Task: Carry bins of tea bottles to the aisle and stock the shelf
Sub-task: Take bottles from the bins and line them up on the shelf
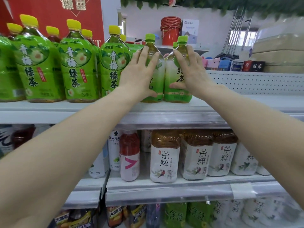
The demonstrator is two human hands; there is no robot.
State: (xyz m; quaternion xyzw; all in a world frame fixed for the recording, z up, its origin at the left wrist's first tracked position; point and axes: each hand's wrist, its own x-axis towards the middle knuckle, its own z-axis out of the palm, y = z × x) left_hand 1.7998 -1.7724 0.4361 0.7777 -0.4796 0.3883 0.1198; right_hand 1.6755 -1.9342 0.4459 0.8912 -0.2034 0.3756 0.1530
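In the head view, the left hand (139, 74) is lying flat, fingers straight and spread, against the left bottle (158, 79). The right hand (191, 71) is pressing the same way on the right bottle (172, 79), so neither is gripping anything. Both tea bottles are standing upright and touching each other on the top shelf (181, 116), at twelve o'clock from the hands, each hand equally near its own bottle. They are clear plastic with tapering shoulders, glossy green wraps and ribbed green caps. Bigger yellow-capped bottles (75, 68) are crowding in at nine o'clock, so any push is probably going straight back.
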